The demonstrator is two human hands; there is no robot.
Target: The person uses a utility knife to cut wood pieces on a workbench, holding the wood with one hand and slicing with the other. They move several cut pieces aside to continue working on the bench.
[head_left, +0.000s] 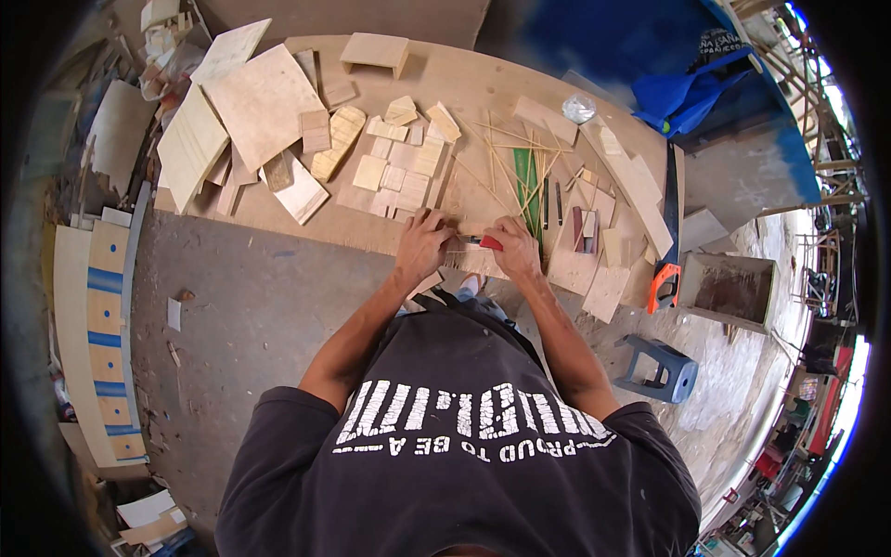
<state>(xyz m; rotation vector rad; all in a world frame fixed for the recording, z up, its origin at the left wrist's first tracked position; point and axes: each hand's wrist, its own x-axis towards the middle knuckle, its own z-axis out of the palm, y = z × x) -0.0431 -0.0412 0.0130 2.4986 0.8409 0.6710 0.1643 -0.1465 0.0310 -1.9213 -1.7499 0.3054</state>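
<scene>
Right hand (517, 247): fingers grasping red-handled cutter (491, 243). Left hand (426, 245): finger grip indeterminate. Excess pressure (cutter points leftward) could cause slippage, injuring the left hand.

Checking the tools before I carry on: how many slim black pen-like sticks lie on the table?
2. One black stick lies right of the green strip; the second stick is beside it, farther right, both beyond the right hand. Wood pieces may hide others.

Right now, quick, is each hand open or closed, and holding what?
Left hand: curled at the front edge of the light-brown wooden tabletop; cannot tell whether it holds anything.
Right hand: closed on a small red-handled tool.
</scene>
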